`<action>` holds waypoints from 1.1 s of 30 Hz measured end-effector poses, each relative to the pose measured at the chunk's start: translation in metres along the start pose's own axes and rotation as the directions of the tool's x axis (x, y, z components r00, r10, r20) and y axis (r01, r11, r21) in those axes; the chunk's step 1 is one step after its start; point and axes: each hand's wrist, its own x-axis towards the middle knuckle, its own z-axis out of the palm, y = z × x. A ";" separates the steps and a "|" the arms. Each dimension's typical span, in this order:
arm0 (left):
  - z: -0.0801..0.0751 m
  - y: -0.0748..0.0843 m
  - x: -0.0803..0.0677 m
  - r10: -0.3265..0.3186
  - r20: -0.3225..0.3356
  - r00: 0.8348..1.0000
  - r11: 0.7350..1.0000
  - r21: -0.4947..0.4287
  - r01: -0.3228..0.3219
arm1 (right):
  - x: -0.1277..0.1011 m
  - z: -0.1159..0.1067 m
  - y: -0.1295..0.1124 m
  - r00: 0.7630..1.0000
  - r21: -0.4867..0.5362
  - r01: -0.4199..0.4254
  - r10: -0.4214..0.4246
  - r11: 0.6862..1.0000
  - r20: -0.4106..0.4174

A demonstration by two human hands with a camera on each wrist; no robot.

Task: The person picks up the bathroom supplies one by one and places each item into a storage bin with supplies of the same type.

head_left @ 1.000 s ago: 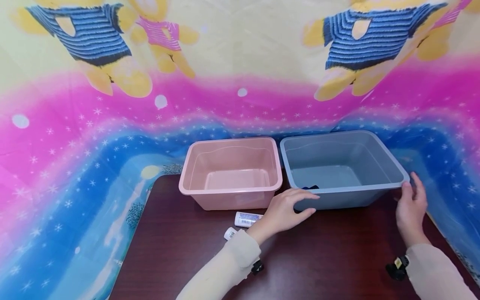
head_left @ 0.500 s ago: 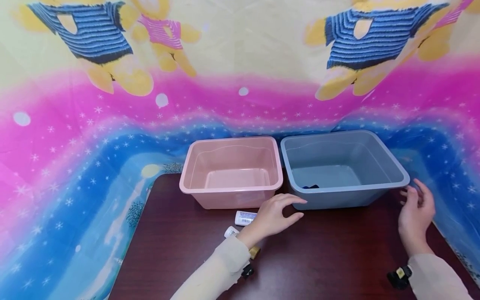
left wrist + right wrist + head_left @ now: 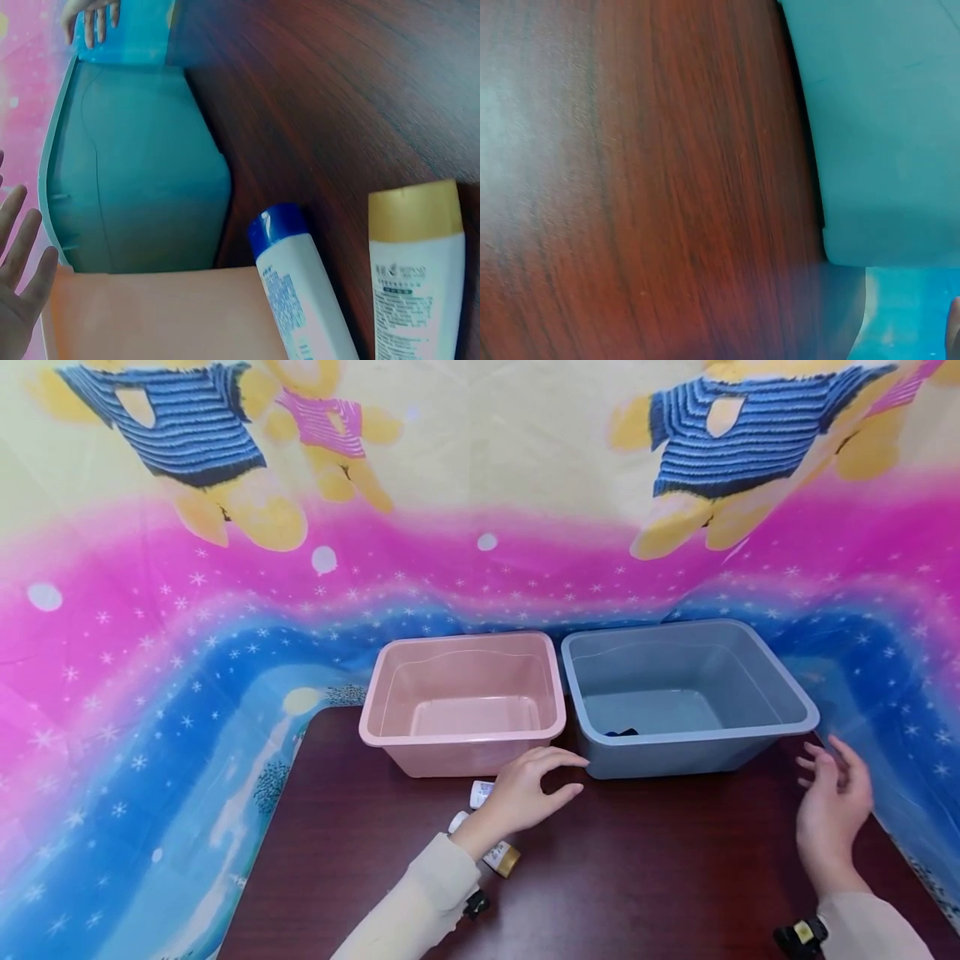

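My left hand (image 3: 521, 793) hovers in front of the pink tub (image 3: 461, 742), thumb and fingers apart with nothing between them. Under and beside its wrist lie two white bottles. One, blue-capped (image 3: 279, 225), shows its white bottle end (image 3: 481, 794) in the head view. The gold-capped bottle (image 3: 501, 858) lies nearer the front, partly covered by the wrist. My right hand (image 3: 834, 814) is off the front right corner of the grey-blue tub (image 3: 697, 752), holding nothing, its fingers loosely bent. Inside that tub, a small dark object (image 3: 622, 733) peeks over the front rim.
Both tubs stand side by side at the back of the dark brown wooden table (image 3: 637, 877). Behind them hangs a printed cloth (image 3: 480, 568) with bears and snowflakes. Dark wrist cameras are strapped at both sleeves.
My left hand has drawn away left from the grey-blue tub, baring the gold-capped bottle and covering more of the other. My right hand has let go of the tub's corner and moved slightly back.
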 end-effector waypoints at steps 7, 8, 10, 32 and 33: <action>-0.008 -0.007 -0.010 -0.019 -0.026 0.999 1.000 0.011 0.019 | -0.014 0.004 -0.001 1.000 0.105 0.013 -0.012 0.994 -0.014; -0.009 -0.008 -0.011 -0.023 -0.029 0.999 1.000 0.007 0.023 | -0.016 0.005 -0.001 1.000 0.110 0.011 -0.009 0.994 -0.014; -0.010 -0.009 -0.013 -0.023 -0.037 0.999 1.000 0.001 0.023 | -0.020 0.005 -0.002 1.000 0.101 -0.002 0.002 0.995 0.000; -0.022 -0.019 -0.034 -0.041 -0.077 0.996 0.999 -0.033 0.039 | -0.059 0.019 -0.006 0.985 0.000 0.051 -0.051 0.999 0.167; -0.022 -0.019 -0.035 -0.051 -0.076 0.996 0.998 -0.037 0.048 | -0.061 0.020 -0.007 0.983 -0.001 0.051 -0.050 0.999 0.177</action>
